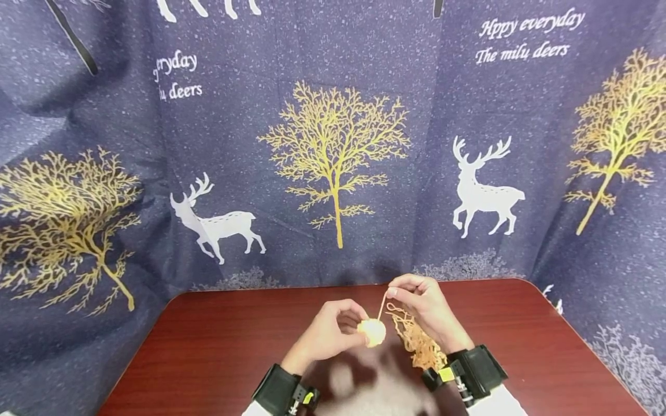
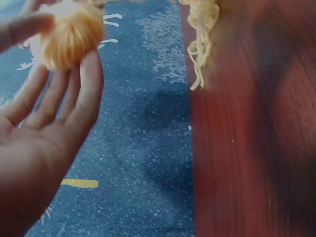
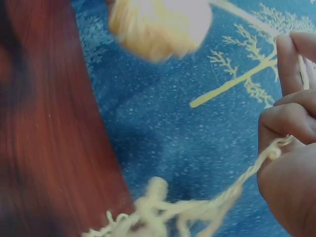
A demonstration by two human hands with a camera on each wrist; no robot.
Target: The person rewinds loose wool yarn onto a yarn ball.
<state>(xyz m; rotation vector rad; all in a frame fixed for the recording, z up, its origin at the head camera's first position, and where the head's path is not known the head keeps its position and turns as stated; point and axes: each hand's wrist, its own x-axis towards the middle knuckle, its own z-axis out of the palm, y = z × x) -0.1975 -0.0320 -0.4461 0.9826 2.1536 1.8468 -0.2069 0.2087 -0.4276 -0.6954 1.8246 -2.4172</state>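
In the head view, the left hand (image 1: 325, 332) is gripping a yarn ball (image 1: 373, 333) above the table (image 1: 229, 329); the right hand (image 1: 426, 309) is pinching its strand (image 1: 382, 305). The left wrist view is showing fingers (image 2: 91, 79) holding the ball; the right's, blurred loose yarn (image 3: 155, 210) apparently reaching the hand.

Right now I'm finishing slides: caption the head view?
Left hand holds a round, pale yellow yarn ball; right hand pinches its straight strand near loose, tangled yellow yarn.

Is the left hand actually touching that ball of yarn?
Touching. The left wrist view shows it: one digit of the left hand lies across the ball of yarn, and other fingers meet its lower edge.
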